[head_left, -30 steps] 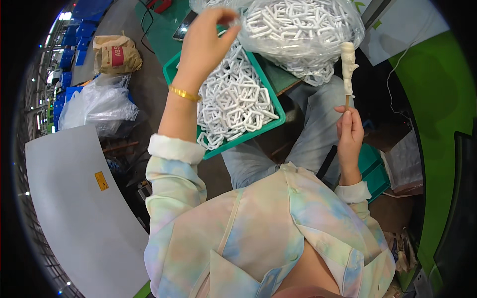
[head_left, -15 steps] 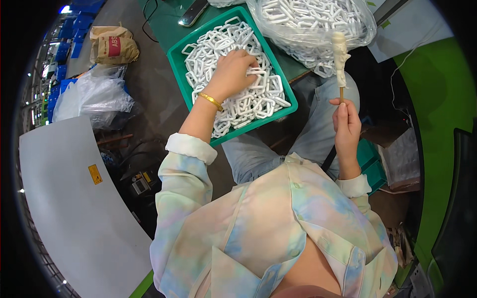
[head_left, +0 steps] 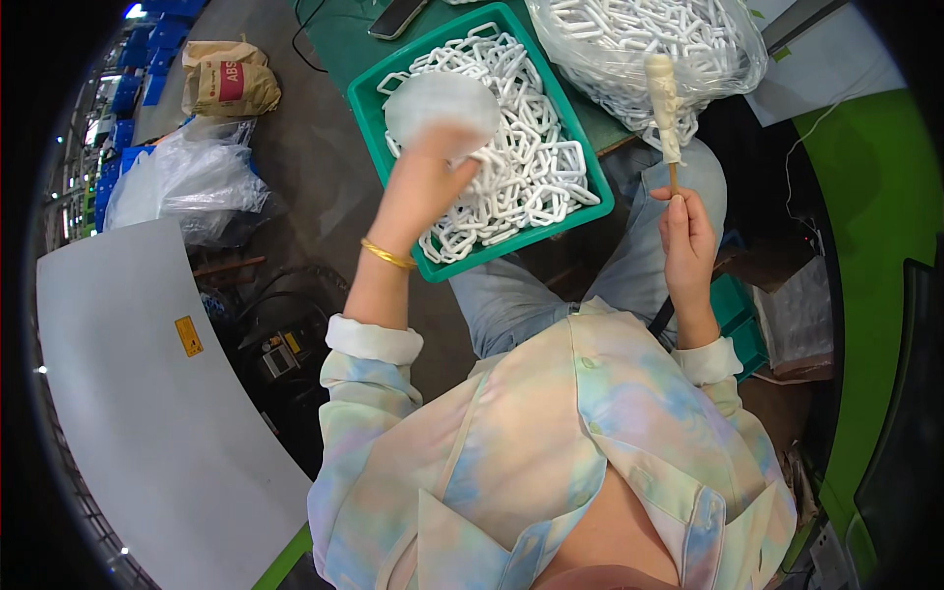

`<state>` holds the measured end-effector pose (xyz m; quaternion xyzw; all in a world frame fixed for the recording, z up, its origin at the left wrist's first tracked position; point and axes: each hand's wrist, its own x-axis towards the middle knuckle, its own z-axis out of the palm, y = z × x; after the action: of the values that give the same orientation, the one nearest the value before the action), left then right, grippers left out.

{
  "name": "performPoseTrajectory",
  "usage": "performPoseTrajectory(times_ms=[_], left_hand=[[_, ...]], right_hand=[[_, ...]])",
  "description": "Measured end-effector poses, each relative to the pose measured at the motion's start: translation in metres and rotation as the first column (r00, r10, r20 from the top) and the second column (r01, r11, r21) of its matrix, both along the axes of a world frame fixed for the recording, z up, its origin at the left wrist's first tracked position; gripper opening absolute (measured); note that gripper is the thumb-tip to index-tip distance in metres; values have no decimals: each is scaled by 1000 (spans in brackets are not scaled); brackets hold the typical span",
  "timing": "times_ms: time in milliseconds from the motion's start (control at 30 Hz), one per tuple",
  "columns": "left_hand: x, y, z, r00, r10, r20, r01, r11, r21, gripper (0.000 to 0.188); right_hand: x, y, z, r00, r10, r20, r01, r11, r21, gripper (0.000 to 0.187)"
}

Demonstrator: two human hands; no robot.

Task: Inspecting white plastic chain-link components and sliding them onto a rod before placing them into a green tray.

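Over the near left part of the green tray (head_left: 377, 128), which was heaped with white plastic links (head_left: 536, 162), the left hand (head_left: 425, 182) was raised with its fingers curled around a blurred white piece (head_left: 440, 103), seemingly pinched at its lower edge. To the right of the tray, past its near right corner, the right hand (head_left: 688, 231) was closed around the thin lower end of a stick (head_left: 665, 98) packed with white links, held upright. The stick's top stood in front of a clear bag of links (head_left: 688, 39) lying just right of the tray.
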<state>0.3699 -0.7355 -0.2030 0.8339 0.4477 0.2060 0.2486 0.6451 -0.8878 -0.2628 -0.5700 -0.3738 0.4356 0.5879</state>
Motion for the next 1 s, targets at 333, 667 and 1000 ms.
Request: performPoseTrajectory(times_ms=[333, 667, 1000], left_hand=[[8, -12, -16, 979, 188, 77, -197, 970, 144, 20], [54, -43, -20, 625, 472, 622, -209, 869, -449, 19], [66, -62, -32, -14, 818, 575, 761, 382, -524, 22]], right_hand=[[-16, 4, 10, 978, 192, 86, -185, 979, -82, 26], [-61, 15, 16, 893, 274, 357, -264, 961, -79, 20], [-68, 47, 47, 959, 281, -48, -278, 959, 61, 24]])
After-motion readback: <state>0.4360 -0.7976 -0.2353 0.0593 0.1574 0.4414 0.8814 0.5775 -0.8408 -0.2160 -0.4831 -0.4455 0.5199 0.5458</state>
